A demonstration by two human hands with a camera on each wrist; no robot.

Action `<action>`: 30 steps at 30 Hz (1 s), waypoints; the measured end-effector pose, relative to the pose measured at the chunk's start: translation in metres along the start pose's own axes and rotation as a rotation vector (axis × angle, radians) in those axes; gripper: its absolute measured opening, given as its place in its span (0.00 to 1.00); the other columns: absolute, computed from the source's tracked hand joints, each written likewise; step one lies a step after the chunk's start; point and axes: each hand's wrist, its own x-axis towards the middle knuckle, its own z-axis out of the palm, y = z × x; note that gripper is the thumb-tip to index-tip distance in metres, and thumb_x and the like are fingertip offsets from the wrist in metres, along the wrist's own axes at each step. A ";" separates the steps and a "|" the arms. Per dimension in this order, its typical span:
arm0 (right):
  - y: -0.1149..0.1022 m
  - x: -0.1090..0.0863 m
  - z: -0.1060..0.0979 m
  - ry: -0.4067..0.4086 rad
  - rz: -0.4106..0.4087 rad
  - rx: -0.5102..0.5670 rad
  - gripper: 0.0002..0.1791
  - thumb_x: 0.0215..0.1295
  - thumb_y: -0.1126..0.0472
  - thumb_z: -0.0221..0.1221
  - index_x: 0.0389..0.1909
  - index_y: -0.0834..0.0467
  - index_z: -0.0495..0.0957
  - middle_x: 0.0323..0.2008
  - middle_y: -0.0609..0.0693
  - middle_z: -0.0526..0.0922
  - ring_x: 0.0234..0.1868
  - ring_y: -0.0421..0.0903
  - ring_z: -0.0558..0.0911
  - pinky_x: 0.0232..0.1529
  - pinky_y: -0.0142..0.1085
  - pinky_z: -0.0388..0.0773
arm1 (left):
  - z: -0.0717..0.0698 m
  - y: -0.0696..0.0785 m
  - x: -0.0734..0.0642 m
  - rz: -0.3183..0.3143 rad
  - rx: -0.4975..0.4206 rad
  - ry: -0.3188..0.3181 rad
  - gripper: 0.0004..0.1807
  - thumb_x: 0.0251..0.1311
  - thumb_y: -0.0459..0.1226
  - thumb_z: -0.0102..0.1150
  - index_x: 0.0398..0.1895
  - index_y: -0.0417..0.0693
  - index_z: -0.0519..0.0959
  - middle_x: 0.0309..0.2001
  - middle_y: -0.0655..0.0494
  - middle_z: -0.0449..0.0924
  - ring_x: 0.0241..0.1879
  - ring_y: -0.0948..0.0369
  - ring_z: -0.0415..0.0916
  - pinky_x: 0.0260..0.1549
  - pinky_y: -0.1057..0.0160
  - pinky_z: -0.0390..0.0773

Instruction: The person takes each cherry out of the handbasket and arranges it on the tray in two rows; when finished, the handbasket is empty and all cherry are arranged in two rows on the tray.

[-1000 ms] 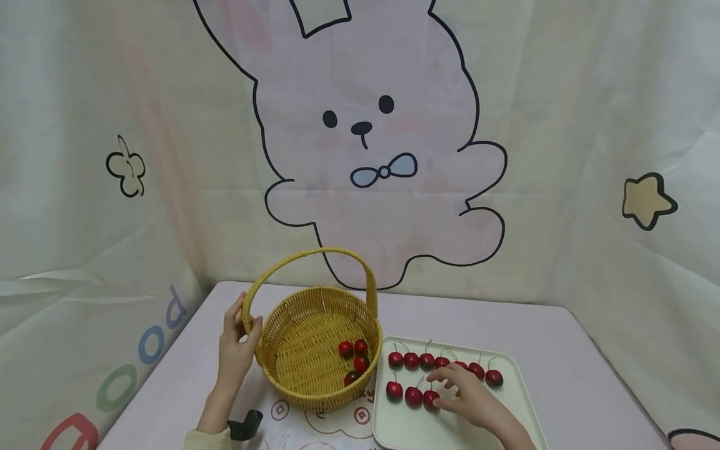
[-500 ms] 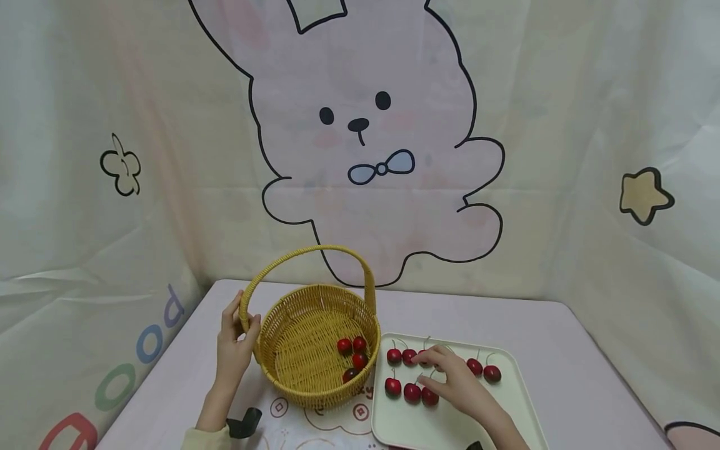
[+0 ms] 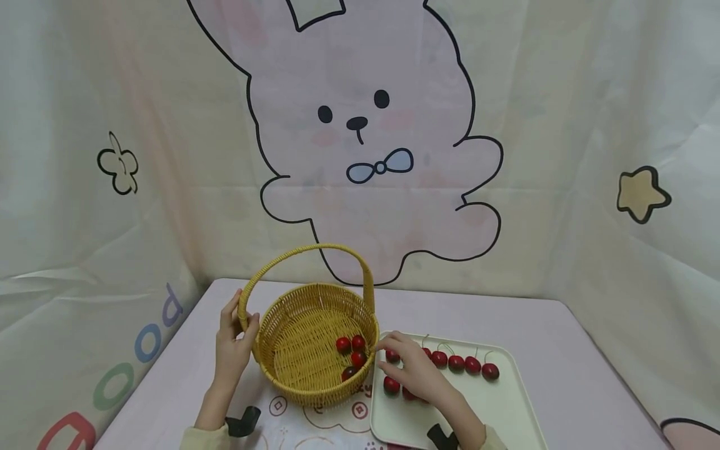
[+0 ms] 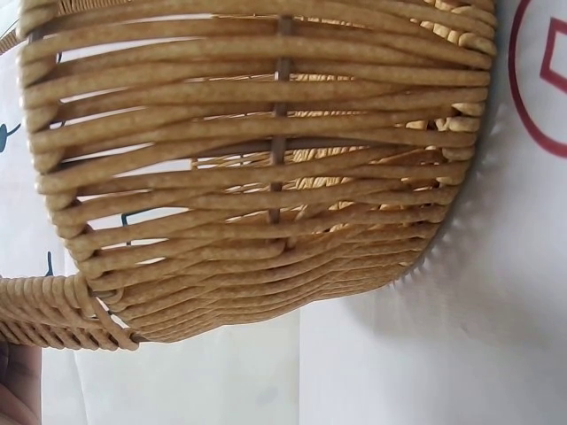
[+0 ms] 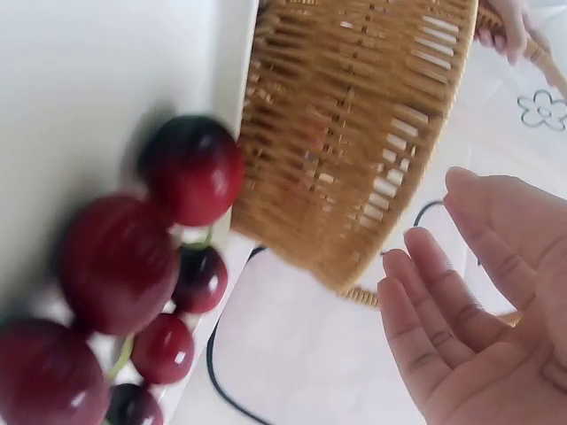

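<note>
My left hand (image 3: 233,340) grips the left foot of the arched handle of a yellow woven basket (image 3: 315,397); in the left wrist view the basket's side wall (image 4: 266,195) fills most of the picture. Several dark red cherries (image 3: 343,345) lie inside, toward the basket's right side. My right hand (image 3: 413,369) is over the left end of a pale tray (image 3: 478,412), its fingertips near the basket rim. In the right wrist view that hand's fingers (image 5: 434,274) are loosely extended with nothing between them. Two rows of stemmed cherries (image 3: 456,364) lie on the tray, partly hidden by the hand.
The tray stands just right of the basket on a white table (image 3: 450,312) with a printed pattern at the front. A cloth backdrop with a rabbit drawing (image 3: 365,200) hangs behind, and cloth sides flank the table.
My right hand has moved left from over the middle of the tray to its left edge, uncovering cherries in the back row. The left hand keeps its hold on the handle.
</note>
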 end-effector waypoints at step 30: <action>-0.001 0.068 0.038 -0.160 -0.029 -0.066 0.12 0.60 0.60 0.61 0.45 0.54 0.79 0.42 0.49 0.79 0.42 0.47 0.78 0.42 0.35 0.75 | 0.000 -0.003 0.000 0.009 -0.008 -0.006 0.32 0.54 0.20 0.54 0.64 0.39 0.60 0.27 0.56 0.71 0.26 0.74 0.68 0.24 0.77 0.68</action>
